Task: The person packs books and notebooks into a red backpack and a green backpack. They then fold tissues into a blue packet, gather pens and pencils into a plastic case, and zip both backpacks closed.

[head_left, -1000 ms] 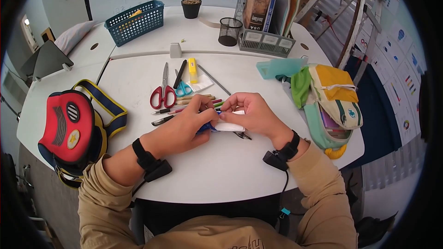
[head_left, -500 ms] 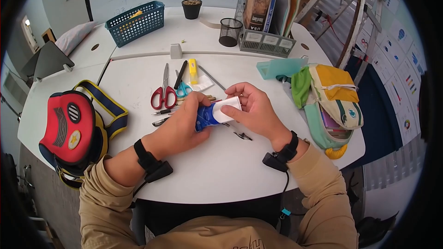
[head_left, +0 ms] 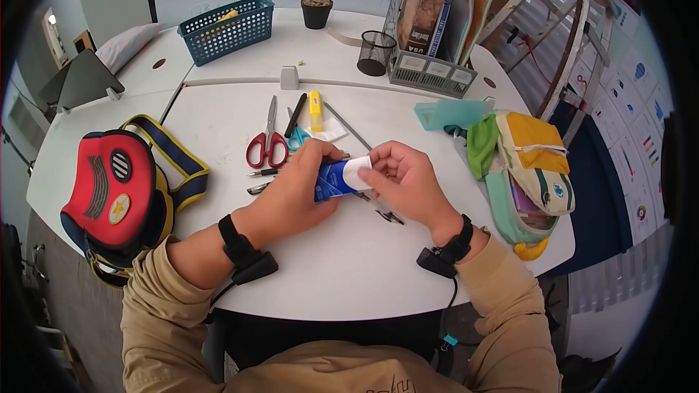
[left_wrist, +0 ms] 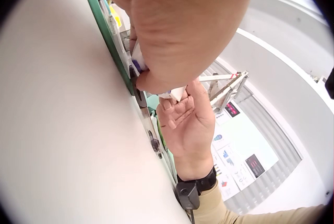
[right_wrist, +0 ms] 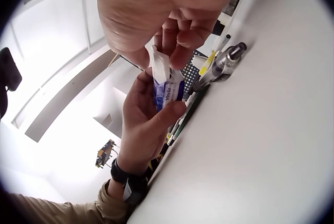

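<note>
In the head view my left hand [head_left: 291, 182] grips a blue tissue pack [head_left: 332, 180], thumb on the near side and fingers on the far side. White tissue [head_left: 357, 172] sticks out of the pack's right end. My right hand [head_left: 402, 180] pinches that tissue between thumb and fingers. The right wrist view shows the pack [right_wrist: 168, 92] with "Vinda" printed on it and the folded tissue [right_wrist: 160, 67] at its top. Both hands are raised over the table, close above several pens [head_left: 259, 188]. In the left wrist view, my left hand hides most of the pack.
Red-handled scissors [head_left: 266, 148], blue scissors [head_left: 295, 137], a black marker [head_left: 295, 115] and a yellow stick [head_left: 315, 111] lie beyond my hands. A red bag [head_left: 102, 193] stands left, a green-yellow backpack [head_left: 535, 175] right. Behind are a basket [head_left: 227, 33] and mesh cup [head_left: 373, 65].
One second ago both hands were close together over the pack, mostly covering it. The right hand has since drawn slightly right, and the pack's blue side and white tissue now show. The head view has shifted slightly.
</note>
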The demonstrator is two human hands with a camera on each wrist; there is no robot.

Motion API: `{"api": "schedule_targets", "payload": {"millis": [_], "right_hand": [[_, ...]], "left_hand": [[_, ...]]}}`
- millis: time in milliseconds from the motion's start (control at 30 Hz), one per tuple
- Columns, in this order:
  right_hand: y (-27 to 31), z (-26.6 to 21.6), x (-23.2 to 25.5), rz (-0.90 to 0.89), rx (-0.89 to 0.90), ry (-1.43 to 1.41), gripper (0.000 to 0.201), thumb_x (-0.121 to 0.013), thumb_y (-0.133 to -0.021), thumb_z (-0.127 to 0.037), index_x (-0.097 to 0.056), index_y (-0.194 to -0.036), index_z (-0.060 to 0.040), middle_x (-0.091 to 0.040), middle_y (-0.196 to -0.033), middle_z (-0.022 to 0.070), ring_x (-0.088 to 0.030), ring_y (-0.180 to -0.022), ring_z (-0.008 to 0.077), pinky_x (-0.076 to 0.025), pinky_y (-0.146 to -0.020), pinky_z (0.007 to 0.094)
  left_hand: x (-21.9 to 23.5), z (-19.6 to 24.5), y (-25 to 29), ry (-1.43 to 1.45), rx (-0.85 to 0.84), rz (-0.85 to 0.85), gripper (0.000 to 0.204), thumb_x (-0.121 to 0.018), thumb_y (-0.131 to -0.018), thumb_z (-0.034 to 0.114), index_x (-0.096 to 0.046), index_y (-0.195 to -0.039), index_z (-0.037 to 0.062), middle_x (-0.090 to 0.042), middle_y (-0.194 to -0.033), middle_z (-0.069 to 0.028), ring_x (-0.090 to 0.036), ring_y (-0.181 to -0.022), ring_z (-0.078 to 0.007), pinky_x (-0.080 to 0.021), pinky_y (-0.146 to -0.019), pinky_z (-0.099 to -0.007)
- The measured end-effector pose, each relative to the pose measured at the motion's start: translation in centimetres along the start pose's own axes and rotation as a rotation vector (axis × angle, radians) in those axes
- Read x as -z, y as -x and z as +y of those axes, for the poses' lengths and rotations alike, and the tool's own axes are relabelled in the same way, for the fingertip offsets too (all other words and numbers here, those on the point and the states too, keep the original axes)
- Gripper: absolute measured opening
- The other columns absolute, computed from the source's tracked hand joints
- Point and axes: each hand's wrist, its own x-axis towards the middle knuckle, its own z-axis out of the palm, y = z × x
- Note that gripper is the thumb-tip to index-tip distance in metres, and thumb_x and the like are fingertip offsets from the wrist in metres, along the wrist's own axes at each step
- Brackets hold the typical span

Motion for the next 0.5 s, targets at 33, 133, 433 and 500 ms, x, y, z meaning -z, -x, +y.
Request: {"api": "schedule_targets", "payload": {"millis": [33,133,433,500], "right_hand": [[-0.1,0.1,0.1,0.017,0.04,0.006,0.024,-0.089,-0.104,-0.011,-0.075,-0.12,0.0007,-0.08,-0.101,0.0033,-0.073,-0.088,0.0045,-0.058,-0.076,0.022],[-0.3,0.6,0.3,0.041,0.132,0.027,0.018,-0.087,-0.106,-0.012,-0.078,-0.114,0.0005,-0.079,-0.1,0.0019,-0.069,-0.085,0.003,-0.055,-0.074,0.0212],[0.1,0.3,-0.2,-0.01,0.183,0.07,0.013,-0.092,-0.101,-0.009,-0.082,-0.101,-0.0013,-0.073,-0.101,-0.0018,-0.066,-0.082,0.002,-0.053,-0.073,0.0205],[0.2,-0.1,-0.1,-0.007,0.209,0.156,0.013,-0.092,-0.1,-0.009,-0.082,-0.101,-0.0015,-0.073,-0.101,-0.0013,-0.066,-0.082,0.0023,-0.052,-0.072,0.0205]], "left_hand": [[0.0,0.1,0.0,-0.009,0.015,0.017,0.069,-0.091,-0.085,0.001,-0.051,-0.142,0.0024,-0.064,-0.137,-0.0202,-0.069,-0.125,-0.0367,-0.058,-0.109,-0.0442],[0.1,0.0,-0.1,-0.008,-0.007,0.039,0.068,-0.09,-0.085,0.0,-0.052,-0.14,0.0025,-0.065,-0.135,-0.0192,-0.07,-0.124,-0.0362,-0.059,-0.108,-0.0437],[-0.1,0.1,0.0,0.02,-0.081,0.013,0.068,-0.09,-0.083,0.0,-0.053,-0.139,0.0022,-0.062,-0.133,-0.018,-0.068,-0.123,-0.0342,-0.058,-0.107,-0.0429],[-0.1,0.1,0.0,0.006,-0.071,0.021,0.068,-0.09,-0.083,0.0,-0.053,-0.14,0.0022,-0.062,-0.133,-0.0178,-0.068,-0.123,-0.0339,-0.058,-0.107,-0.0428]]}}
